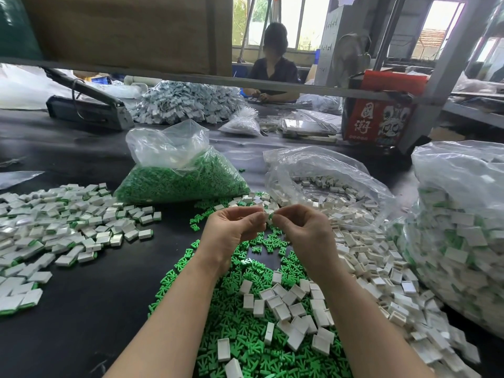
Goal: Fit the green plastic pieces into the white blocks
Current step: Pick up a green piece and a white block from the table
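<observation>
My left hand [234, 227] and my right hand [302, 230] meet fingertip to fingertip above the black table, pinching one small white block with a green piece [269, 214] between them. Most of that block is hidden by my fingers. Below my hands lies a heap of loose green plastic pieces [245, 323] with several empty white blocks [289, 301] scattered on it. More empty white blocks [362, 257] spill to the right. At the left lies a spread of white blocks with green showing at their edges [68, 227].
A clear bag of green pieces [180, 175] stands behind my hands, an open bag of white blocks [327, 181] to its right, a full bag [461, 230] at far right. A person sits across the table. A red carton [379, 118] and a grey tool [90, 105] lie farther back.
</observation>
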Demonstrator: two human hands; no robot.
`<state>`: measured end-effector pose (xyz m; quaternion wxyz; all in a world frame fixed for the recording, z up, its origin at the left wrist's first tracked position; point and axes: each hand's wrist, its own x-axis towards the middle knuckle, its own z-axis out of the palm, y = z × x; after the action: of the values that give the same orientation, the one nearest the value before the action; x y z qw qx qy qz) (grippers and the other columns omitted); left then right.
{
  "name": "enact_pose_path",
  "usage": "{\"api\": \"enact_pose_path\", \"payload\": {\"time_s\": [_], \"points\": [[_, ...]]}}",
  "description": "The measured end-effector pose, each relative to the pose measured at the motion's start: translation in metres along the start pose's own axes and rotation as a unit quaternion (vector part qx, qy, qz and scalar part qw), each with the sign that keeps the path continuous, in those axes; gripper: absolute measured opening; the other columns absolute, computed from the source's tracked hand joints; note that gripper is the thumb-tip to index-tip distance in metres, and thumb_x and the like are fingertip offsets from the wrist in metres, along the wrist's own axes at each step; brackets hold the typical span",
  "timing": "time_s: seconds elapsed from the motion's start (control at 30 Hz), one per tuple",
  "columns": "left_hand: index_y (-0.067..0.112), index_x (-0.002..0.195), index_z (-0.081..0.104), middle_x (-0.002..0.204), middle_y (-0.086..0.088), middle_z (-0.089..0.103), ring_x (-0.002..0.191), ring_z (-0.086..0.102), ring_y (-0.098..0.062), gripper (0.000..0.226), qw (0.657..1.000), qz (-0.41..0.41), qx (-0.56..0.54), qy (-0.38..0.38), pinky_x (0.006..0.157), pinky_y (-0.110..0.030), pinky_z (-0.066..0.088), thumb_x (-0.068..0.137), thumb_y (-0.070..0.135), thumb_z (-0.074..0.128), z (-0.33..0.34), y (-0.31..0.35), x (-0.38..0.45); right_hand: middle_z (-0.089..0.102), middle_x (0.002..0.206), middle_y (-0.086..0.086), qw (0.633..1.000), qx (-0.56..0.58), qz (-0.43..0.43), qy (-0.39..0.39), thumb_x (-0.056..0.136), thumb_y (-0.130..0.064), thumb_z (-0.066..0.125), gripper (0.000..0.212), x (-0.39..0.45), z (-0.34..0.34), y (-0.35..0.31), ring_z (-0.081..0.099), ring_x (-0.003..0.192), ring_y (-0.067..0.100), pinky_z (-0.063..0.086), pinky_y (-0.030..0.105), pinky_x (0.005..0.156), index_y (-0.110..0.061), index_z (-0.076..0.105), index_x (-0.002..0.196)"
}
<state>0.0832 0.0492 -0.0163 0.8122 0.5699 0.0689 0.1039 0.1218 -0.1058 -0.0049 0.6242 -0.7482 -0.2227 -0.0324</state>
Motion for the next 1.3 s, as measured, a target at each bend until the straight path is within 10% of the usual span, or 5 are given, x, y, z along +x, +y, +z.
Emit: {"api": "enact_pose_path", "payload": {"time_s": [0.57, 0.9, 1.3], "points": [[0.012, 0.086, 0.07, 0.071, -0.004, 0.071, 0.058, 0.062, -0.01, 0.018, 0.961, -0.058, 0.226, -0.146, 0.053, -0.018, 0.044, 0.089, 0.029, 0.066, -0.009, 0.002, -0.002, 0.074, 0.079, 0.003, 0.991, -0.052, 0.015, -0.121, 0.081, -0.007, 0.075, 0.006, 0.003, -0.015, -0.006, 0.067, 0.067, 0.004, 0.051, 0.015, 0.064, -0.008, 0.072, 0.086], [0.007, 0.089, 0.07, 0.068, -0.002, 0.069, 0.058, 0.059, -0.01, 0.022, 0.969, 0.006, 0.221, -0.109, 0.055, -0.019, 0.047, 0.087, 0.028, 0.067, -0.01, 0.001, 0.0, 0.072, 0.07, 0.001, 0.994, 0.06, 0.092, -0.008, 0.083, -0.013, 0.075, 0.006, -0.001, 0.0, 0.003, 0.062, 0.056, 0.002, 0.048, 0.015, 0.053, -0.008, 0.074, 0.085], [-0.004, 0.094, 0.068, 0.069, -0.009, 0.07, 0.062, 0.062, -0.019, 0.015, 0.957, 0.036, 0.271, -0.094, 0.061, -0.024, 0.055, 0.096, 0.008, 0.059, -0.001, 0.003, -0.001, 0.071, 0.073, -0.007, 0.99, -0.138, -0.039, -0.015, 0.083, -0.016, 0.076, 0.005, 0.003, -0.002, 0.002, 0.064, 0.061, 0.0, 0.049, 0.012, 0.06, -0.014, 0.076, 0.087]]}}
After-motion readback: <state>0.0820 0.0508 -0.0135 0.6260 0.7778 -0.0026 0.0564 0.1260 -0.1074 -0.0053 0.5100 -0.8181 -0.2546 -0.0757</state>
